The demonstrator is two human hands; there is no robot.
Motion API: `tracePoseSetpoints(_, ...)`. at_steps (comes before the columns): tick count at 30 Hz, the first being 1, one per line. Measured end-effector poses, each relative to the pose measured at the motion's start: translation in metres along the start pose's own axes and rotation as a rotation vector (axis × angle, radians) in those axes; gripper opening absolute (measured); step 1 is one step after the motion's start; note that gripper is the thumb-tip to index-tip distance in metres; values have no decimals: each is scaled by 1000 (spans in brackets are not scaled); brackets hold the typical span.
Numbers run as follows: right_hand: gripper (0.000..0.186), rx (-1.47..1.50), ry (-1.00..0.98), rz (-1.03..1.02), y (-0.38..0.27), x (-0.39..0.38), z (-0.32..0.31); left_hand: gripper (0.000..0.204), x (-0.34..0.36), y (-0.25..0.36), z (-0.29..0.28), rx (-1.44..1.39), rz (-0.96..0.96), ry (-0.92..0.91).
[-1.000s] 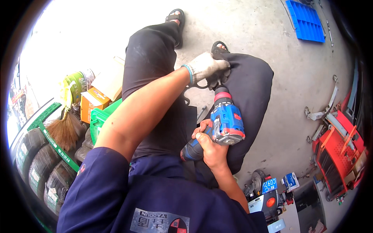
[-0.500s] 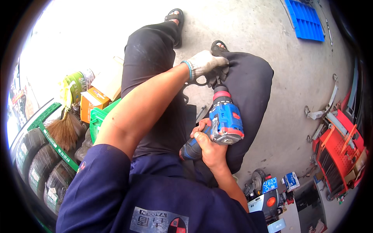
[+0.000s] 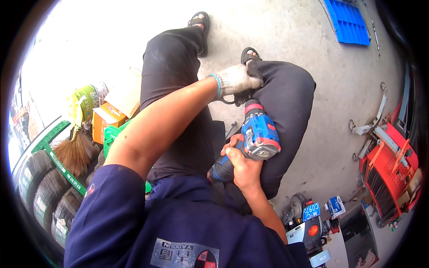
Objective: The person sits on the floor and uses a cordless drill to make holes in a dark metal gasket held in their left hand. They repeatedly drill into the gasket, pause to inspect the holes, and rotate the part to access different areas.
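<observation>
The bare right hand [image 3: 246, 170] is wrapped round the handle of a blue-and-red cordless power drill [image 3: 261, 134], its thumb laid across the grip; whether the trigger is pressed cannot be told. The drill points away from the body, its chuck aimed at the other hand, presumably so both hands meet where the eyes look down.

Just beyond the chuck, the left hand [image 3: 237, 81], in a white knitted glove with a blue cuff, is clenched on a black, looped part [image 3: 243, 96]. It sits against the right thigh of the dark fabric trousers [image 3: 286, 94], which probably braces it. Whether the drill's tip touches it is hidden.

Past the left hand is a black strapped sandal [image 3: 250, 56]. Well left of both grips are an orange cardboard box [image 3: 108, 121] and a straw broom [image 3: 73, 154]; far right, a red metal rack [image 3: 389, 165].
</observation>
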State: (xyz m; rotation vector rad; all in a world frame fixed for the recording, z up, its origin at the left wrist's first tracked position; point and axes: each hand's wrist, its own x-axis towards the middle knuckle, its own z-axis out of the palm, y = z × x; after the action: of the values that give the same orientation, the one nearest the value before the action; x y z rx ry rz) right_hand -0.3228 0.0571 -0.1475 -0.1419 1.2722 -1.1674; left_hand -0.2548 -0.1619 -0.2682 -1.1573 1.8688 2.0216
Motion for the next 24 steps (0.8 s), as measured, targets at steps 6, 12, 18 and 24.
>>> tracePoseSetpoints(6, 32, 2, 22, -11, 3, -4, 1, 47, -9, -2, -2, -3, -144, 15)
tracePoseSetpoints(12, 23, 26, 11, -13, -2, -7, 5, 46, -16, -13, 0, -210, -188, 15)
tracePoseSetpoints(18, 25, 6, 11, -26, -2, -8, 4, 42, -19, -11, -5, -140, -122, 64)
tracePoseSetpoints(24, 27, 39, -24, -28, 0, -4, 1, 35, -17, -11, -9, -117, -126, 77)
